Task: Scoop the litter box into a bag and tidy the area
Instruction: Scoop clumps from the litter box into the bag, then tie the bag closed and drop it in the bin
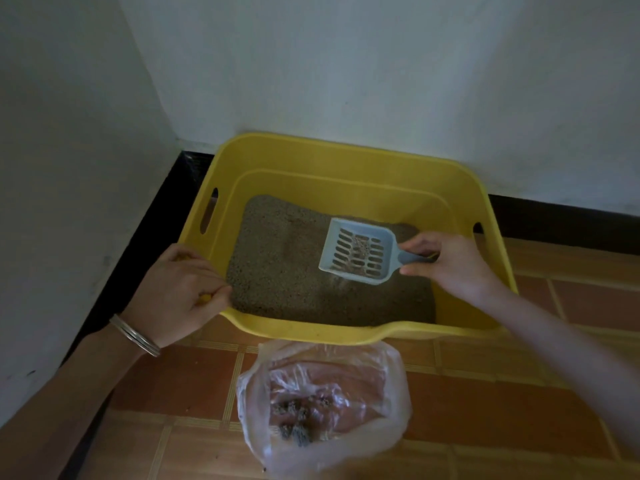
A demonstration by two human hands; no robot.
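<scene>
**Position.** The box [346,150] sits on the floor [502,393] in a wall corner. Litter [277,271] covers its base. The bag [322,382] lies on the floor just outside the near rim of the box, with its mouth open and facing up. A few dark clumps [298,424] rest inside it.

**Left hand.** The left hand [180,292] grips the near left corner of the box rim, fingers curled over the edge. Bangles [135,336] sit on that wrist.

**Right hand.** The right hand [446,261] pinches the scoop [356,252] by its handle, between the thumb and curled fingers. The scoop head hangs above the litter, right of centre. Some material lies on its slots; whether this is loose grains or a small clump cannot be told.

**Key relation.** The scoop's long axis runs across the box, with the handle to the right and the head to the left. From the head, the bag lies toward the person, beyond the near rim and slightly left. The bag mouth sits between the two forearms, about equally near each hand.

**Judgement.** The step in hand appears to be sifting. The next move likely calls for drawing the scoop level over the near rim, then tipping the head down into the bag mouth. No hand supports the bag, so its soft rim may fold. The risk is a spill on the floor.
</scene>
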